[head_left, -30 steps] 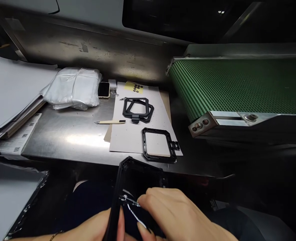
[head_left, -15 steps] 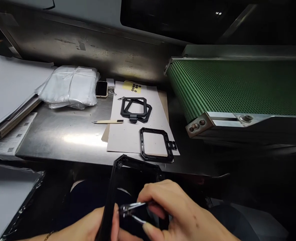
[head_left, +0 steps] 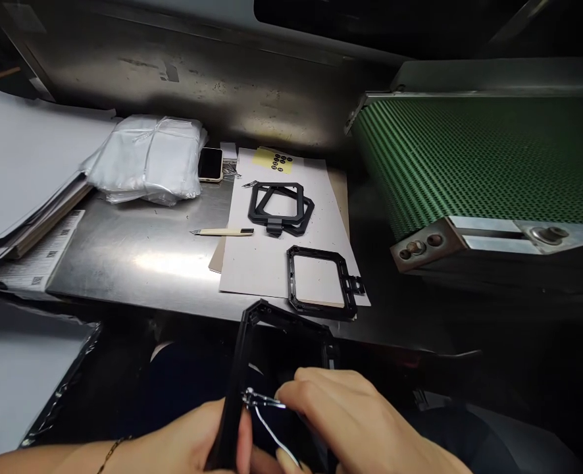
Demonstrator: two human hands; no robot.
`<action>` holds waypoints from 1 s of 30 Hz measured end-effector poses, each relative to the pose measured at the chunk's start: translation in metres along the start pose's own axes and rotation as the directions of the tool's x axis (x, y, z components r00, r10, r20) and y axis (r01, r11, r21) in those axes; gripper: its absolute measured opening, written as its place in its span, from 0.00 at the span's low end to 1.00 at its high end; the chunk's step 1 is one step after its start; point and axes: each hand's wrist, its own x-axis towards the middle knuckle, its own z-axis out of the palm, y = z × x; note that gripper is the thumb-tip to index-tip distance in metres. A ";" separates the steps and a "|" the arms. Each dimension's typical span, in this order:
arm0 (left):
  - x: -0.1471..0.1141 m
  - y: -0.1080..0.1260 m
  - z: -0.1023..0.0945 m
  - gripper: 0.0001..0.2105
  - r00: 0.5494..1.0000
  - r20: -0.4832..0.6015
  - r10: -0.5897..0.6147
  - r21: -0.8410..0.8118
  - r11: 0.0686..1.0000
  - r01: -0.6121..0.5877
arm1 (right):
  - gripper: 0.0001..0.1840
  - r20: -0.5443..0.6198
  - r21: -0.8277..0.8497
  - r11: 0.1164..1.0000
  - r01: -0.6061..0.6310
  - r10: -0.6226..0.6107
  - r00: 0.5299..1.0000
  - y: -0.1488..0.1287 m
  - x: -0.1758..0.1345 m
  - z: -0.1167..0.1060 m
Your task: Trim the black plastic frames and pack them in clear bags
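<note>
Upright at the bottom of the view stands a black plastic frame (head_left: 235, 378), its left bar gripped by my left hand (head_left: 193, 434). My right hand (head_left: 355, 418) holds a small silver nail clipper (head_left: 266, 400) between thumb and fingers. The clipper's jaws meet the inner edge of that left bar, close to my left fingertips. A similar black frame (head_left: 349, 284) with a side tab lies at the table's front edge. Two more frames (head_left: 299, 204) overlap on a white sheet (head_left: 252, 273) behind it.
A cream utility knife (head_left: 227, 232), a phone (head_left: 210, 164) and a tied bundle of clear plastic bags (head_left: 146, 158) lie on the metal table (head_left: 124, 263). A yellow sticker sheet (head_left: 262, 158) is at the back. The green conveyor (head_left: 479, 164) stands right, stacked sheets (head_left: 29, 158) left.
The clipper's jaws have moved up against the frame's bar, and its handles have turned in my right hand. My view has shifted a little, so the table things appear farther right.
</note>
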 end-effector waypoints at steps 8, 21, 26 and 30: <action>0.001 0.006 0.002 0.04 0.992 -0.097 -0.084 0.005 0.996 0.085 | 0.10 -0.121 0.088 0.994 0.071 -0.060 0.991 0.005 0.005 0.004; -0.007 0.000 -0.016 0.08 0.988 -0.111 -0.108 -0.081 0.992 0.099 | 0.08 -0.265 0.623 0.750 -0.223 0.471 0.841 0.041 -0.026 0.008; 0.016 -0.010 -0.016 0.09 0.910 -0.314 0.269 -0.083 0.948 -0.309 | 0.10 -0.170 0.945 0.326 -0.032 0.571 0.803 0.055 -0.016 0.041; 0.042 -0.032 -0.016 0.07 0.910 -0.092 0.405 0.079 0.914 -0.398 | 0.11 -0.252 0.930 0.364 0.050 0.535 0.806 0.066 0.006 0.052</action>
